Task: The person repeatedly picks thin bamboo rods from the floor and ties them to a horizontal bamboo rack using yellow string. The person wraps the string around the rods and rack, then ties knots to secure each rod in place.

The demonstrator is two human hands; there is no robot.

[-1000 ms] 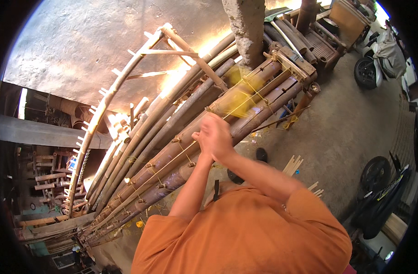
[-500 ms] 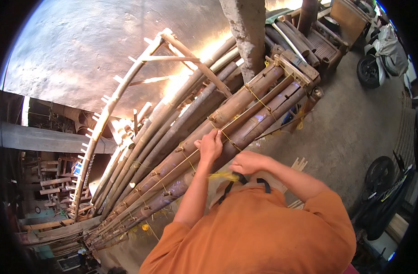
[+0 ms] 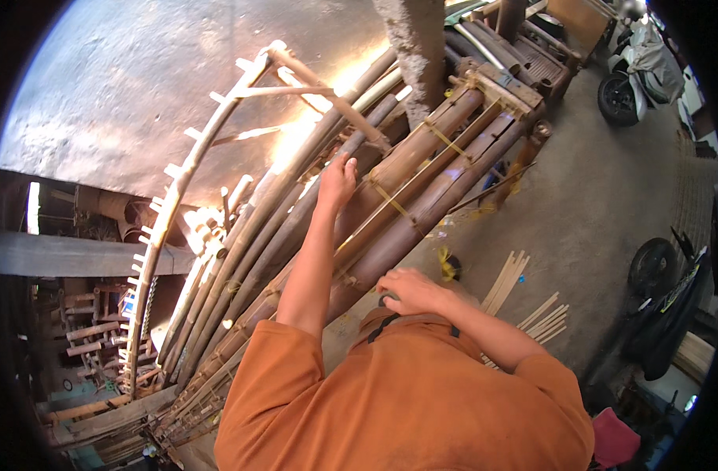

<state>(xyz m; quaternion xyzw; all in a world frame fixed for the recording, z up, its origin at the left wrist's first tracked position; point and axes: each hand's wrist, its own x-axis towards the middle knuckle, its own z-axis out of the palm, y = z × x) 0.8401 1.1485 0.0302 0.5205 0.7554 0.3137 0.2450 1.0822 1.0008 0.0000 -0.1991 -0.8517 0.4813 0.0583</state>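
Observation:
Long brown bamboo poles (image 3: pixel 431 206) lie side by side in a slanting frame in front of me. Yellow cord (image 3: pixel 392 201) is wound across them, with another wrap (image 3: pixel 448 141) nearer the far end. My left hand (image 3: pixel 337 184) is beyond the near poles, beside the upper end of the closer cord wrap. Its fingers are curled in, and what they hold, if anything, is hidden. Close to my waist, my right hand (image 3: pixel 412 292) has bent fingers beside a dark strap (image 3: pixel 384 323); I cannot make out what is in them.
Behind the frame, more poles (image 3: pixel 276 187) lean by a curved pegged bamboo piece (image 3: pixel 174 200) and a rough concrete post (image 3: pixel 414 55). Pale strips (image 3: pixel 506 281) and a yellow-and-black item (image 3: pixel 449 264) lie on the floor. Motorbikes (image 3: pixel 622 98) stand to the right.
My left hand has moved up and away from the near poles toward the back ones. My right hand has shifted slightly left at my waist. The view has turned a little.

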